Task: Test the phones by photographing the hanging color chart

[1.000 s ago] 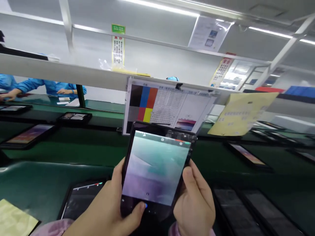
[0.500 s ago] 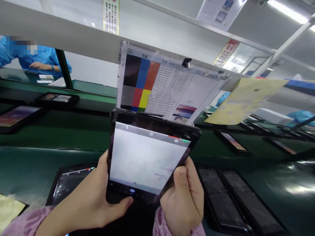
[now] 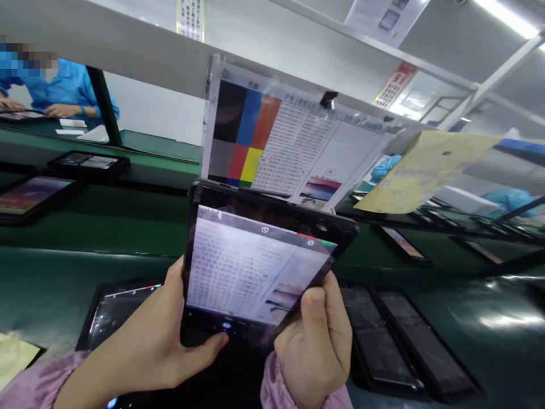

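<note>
Our left hand [image 3: 145, 346] and right hand [image 3: 313, 341] pinched the black tablet [image 3: 255, 272] in their fingers [image 3: 317, 307]. Its screen showed the far colour chart [image 3: 293, 136].

The printed colour chart [image 3: 272, 130] seems headed 色板

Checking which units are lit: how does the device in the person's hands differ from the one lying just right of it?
The held device is raised and tilted between the left hand and right hand, while the lying device sits flat on the green bench, untouched. The held device's screen is lit, showing rows of text like the printed chart behind it; the lying device's screen looks dark. Both are black-framed, long rectangles.
</note>
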Demonstrator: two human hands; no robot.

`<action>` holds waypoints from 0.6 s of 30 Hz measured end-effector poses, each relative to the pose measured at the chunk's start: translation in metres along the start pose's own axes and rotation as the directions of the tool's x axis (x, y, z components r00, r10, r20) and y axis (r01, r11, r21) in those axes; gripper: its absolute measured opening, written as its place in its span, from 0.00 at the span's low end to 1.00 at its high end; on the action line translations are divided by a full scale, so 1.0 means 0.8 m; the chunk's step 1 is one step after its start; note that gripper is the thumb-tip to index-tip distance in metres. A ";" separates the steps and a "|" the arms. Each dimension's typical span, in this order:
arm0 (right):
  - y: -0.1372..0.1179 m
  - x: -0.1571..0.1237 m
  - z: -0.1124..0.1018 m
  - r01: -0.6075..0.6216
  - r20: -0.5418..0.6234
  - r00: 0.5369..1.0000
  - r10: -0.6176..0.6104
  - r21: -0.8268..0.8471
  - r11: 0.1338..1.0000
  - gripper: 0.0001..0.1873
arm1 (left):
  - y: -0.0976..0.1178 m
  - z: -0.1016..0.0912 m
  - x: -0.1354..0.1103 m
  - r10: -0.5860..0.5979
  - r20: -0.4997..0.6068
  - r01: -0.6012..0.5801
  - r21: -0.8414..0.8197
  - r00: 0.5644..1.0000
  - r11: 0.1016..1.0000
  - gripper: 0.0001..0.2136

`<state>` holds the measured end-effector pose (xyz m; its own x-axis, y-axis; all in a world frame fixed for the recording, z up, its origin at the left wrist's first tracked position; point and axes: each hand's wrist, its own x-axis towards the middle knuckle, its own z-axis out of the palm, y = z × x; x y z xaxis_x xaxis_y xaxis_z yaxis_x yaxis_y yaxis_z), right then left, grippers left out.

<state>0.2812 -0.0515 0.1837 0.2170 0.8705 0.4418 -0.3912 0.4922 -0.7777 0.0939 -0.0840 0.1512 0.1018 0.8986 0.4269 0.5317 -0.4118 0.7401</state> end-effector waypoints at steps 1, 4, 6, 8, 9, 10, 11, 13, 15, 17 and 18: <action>-0.001 0.000 0.002 0.001 0.000 1.000 -0.001 -0.003 1.000 0.18 | 0.000 0.000 0.000 0.001 0.004 -0.001 0.002 1.000 1.000 0.49; -0.004 0.001 0.008 0.000 -0.019 1.000 -0.001 -0.022 1.000 0.16 | 0.002 -0.001 0.001 -0.005 0.016 0.005 -0.001 1.000 1.000 0.49; -0.006 0.002 0.011 -0.013 -0.028 1.000 0.012 -0.044 0.999 0.16 | 0.002 -0.001 0.001 -0.007 0.022 0.007 -0.001 1.000 1.000 0.49; -0.007 0.003 0.014 -0.014 -0.035 0.999 0.012 -0.077 0.997 0.16 | 0.003 -0.001 0.001 -0.003 0.023 0.003 -0.001 1.000 1.000 0.49; -0.007 0.003 0.015 -0.011 -0.040 0.999 0.007 -0.094 0.996 0.16 | 0.003 -0.001 0.001 -0.001 0.022 0.001 0.001 1.000 1.000 0.48; -0.008 0.004 0.016 -0.004 -0.048 0.999 -0.001 -0.108 0.994 0.16 | 0.003 -0.002 0.001 0.003 0.017 -0.003 0.003 1.000 1.000 0.48; -0.008 0.004 0.017 0.001 -0.050 0.999 -0.007 -0.117 0.993 0.16 | 0.003 -0.002 0.001 0.003 0.014 -0.003 0.006 1.000 1.000 0.48; -0.008 0.005 0.018 0.007 -0.047 0.999 -0.012 -0.114 0.993 0.15 | 0.003 -0.002 0.001 -0.004 0.016 0.003 0.013 1.000 1.000 0.48; -0.008 0.005 0.019 0.007 -0.053 0.999 -0.011 -0.089 0.996 0.14 | 0.003 -0.001 0.001 -0.012 0.022 0.011 0.016 1.000 1.000 0.47; -0.008 0.005 0.018 0.003 -0.067 0.998 -0.008 -0.067 0.998 0.14 | 0.002 -0.001 0.000 -0.021 0.021 0.021 0.020 1.000 1.000 0.46; -0.007 0.004 0.017 0.002 -0.074 0.997 -0.007 -0.068 0.998 0.13 | 0.002 -0.001 0.000 -0.027 0.016 0.027 0.023 1.000 0.999 0.46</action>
<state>0.2718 -0.0515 0.1960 0.2856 0.8648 0.4129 -0.3291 0.4932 -0.8053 0.0943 -0.0850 0.1525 0.1009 0.9117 0.3982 0.5533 -0.3841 0.7391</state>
